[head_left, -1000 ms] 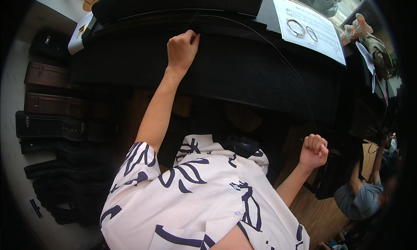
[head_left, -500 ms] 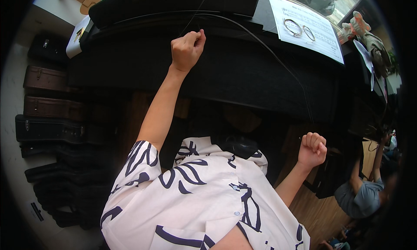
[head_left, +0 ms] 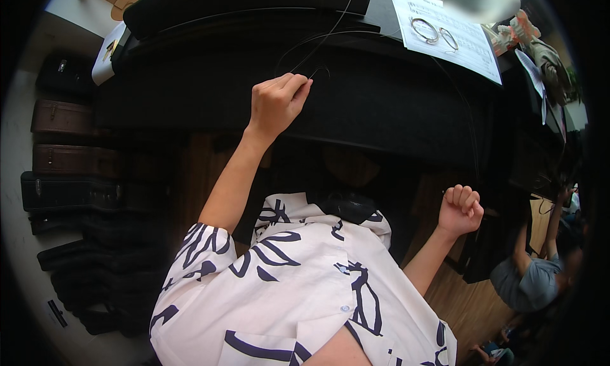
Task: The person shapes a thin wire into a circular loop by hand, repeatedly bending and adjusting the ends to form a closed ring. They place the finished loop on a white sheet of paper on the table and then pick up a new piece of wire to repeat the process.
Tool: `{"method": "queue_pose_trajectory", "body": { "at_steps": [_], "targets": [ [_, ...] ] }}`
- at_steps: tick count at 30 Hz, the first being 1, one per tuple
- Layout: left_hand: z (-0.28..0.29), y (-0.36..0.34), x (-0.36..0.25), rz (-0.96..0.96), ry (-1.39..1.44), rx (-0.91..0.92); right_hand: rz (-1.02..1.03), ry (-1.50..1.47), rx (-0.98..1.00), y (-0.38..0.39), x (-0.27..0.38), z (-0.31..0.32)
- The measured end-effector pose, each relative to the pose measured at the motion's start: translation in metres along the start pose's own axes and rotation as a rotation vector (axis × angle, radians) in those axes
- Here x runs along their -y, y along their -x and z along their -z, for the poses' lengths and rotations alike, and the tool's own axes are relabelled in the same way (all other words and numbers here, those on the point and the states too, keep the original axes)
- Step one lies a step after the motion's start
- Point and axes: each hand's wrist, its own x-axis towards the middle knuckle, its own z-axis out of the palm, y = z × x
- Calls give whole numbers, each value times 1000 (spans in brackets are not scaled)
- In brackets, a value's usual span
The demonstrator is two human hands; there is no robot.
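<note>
My left hand (head_left: 277, 105) is closed in a pinch on a thin, dark instrument string (head_left: 330, 30), above the front of a long black piece of furniture (head_left: 381, 102). The string loops up and away from the fingers, and a short curled end sticks out beside the fingertips. Off to the right and lower, my right hand (head_left: 460, 211) is a closed fist, palm side toward me. A faint strand (head_left: 471, 121) runs down toward it; what its fingers hold is hidden.
Two wire coils (head_left: 431, 39) lie on a music sheet (head_left: 470, 58) at the far right. Several instrument cases (head_left: 63, 115) line the left wall. A person in a grey-blue shirt (head_left: 530, 283) is at the right. White papers (head_left: 108, 54) rest at the far left.
My left hand has come nearer to me, and the string around it has changed from a long arc to a tighter loop. My right hand has shifted slightly, still closed.
</note>
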Motion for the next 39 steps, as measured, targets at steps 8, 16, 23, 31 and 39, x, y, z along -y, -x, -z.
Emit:
{"method": "queue_pose_trajectory", "body": {
  "at_steps": [8, 16, 23, 31, 39],
  "targets": [
    [31, -13, 13, 468, 595, 445, -21, 23, 32, 6, -2, 5],
    [60, 4, 17, 565, 937, 583, -32, 107, 48, 4, -7, 7],
    [87, 17, 11, 608, 909, 482, -69, 99, 114, 0, -14, 4],
    [44, -12, -16, 1108, 624, 594, -83, 104, 82, -3, -16, 3],
    [27, -15, -40, 1009, 346, 827, -88, 113, 120, 2, -15, 5]
  ]
}}
